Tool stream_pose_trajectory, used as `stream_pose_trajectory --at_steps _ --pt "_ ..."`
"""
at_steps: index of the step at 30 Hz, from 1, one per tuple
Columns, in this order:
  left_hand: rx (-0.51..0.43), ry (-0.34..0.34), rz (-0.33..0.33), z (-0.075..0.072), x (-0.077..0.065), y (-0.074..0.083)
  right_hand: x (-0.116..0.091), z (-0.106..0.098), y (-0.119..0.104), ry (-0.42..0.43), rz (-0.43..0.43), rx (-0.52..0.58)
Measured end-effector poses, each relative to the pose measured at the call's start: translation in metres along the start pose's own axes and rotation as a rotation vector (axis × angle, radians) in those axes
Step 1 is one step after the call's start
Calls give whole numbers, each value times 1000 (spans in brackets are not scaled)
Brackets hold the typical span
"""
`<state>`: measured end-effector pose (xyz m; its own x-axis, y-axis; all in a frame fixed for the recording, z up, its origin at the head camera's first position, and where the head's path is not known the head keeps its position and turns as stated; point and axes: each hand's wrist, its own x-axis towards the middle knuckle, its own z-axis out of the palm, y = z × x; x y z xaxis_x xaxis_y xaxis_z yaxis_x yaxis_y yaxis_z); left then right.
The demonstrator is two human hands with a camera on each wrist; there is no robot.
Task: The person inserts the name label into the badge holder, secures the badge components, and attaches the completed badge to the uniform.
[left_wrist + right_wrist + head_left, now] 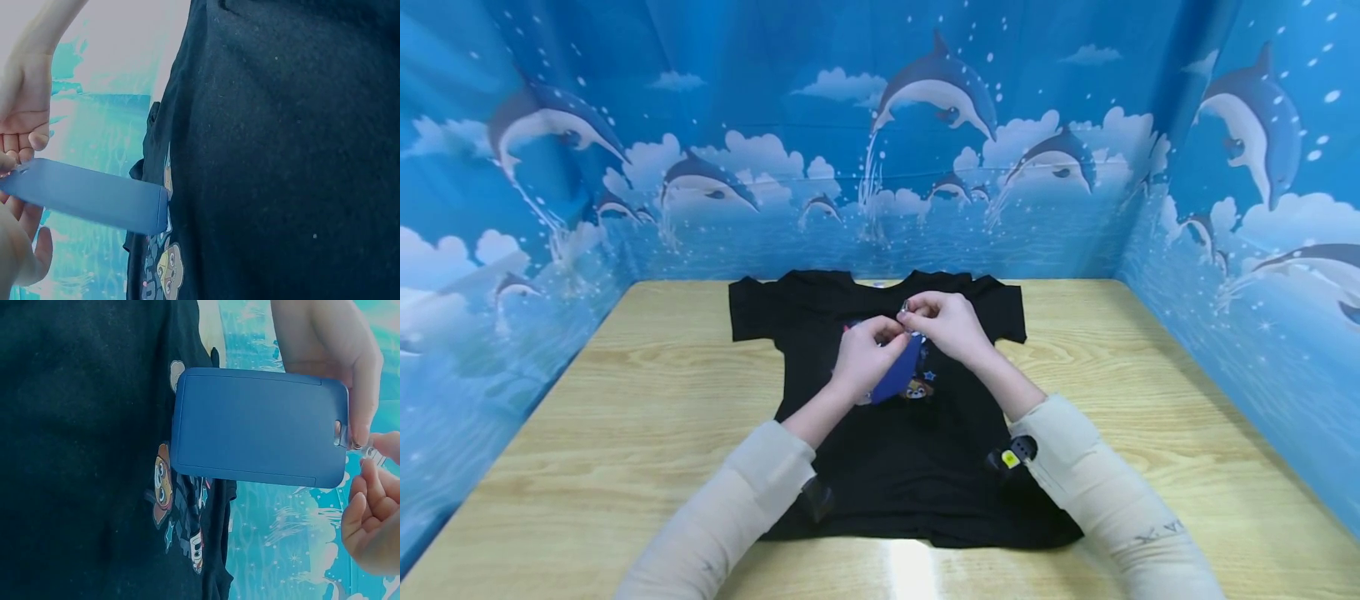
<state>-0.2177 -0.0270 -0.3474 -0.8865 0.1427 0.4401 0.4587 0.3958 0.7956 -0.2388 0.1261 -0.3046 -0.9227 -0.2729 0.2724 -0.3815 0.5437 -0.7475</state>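
Note:
A flat blue badge holder (259,428) hangs by its slotted end above the black T-shirt (880,475). At that slot a small clear-and-silver badge clip (370,450) is attached. My left hand (867,358) pinches the slotted end where the clip joins it. Close beside it, my right hand (951,327) pinches the clip between thumb and forefinger, its other fingers curled. In the left wrist view the holder (94,195) appears nearly edge-on, with the right hand (28,103) above it.
The T-shirt lies spread on a wood-grain table (662,417), a cartoon print (917,388) on its chest. Blue dolphin curtains (760,83) stand along the table's back and sides. A dark wrist device with a yellow mark (1011,457) sits at the right cuff.

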Motion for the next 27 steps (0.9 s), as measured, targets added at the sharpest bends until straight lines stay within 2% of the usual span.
stream_pose_trajectory --at_steps 8,14,19,24,27 --pt "-160 -175 -77 -6 1 -5 1 0 6 -47 -61 33" --pt "-246 -235 -71 -11 2 -5 0 -1 8 -106 -99 112" --pt "-225 -220 -93 -13 3 -6 -1 -1 9 -141 -112 149" --pt "-127 -155 -129 -13 4 -5 -2 -1 9 -131 -103 157" --pt "-23 -107 -90 -12 4 -4 -1 0 10 -115 -94 156"
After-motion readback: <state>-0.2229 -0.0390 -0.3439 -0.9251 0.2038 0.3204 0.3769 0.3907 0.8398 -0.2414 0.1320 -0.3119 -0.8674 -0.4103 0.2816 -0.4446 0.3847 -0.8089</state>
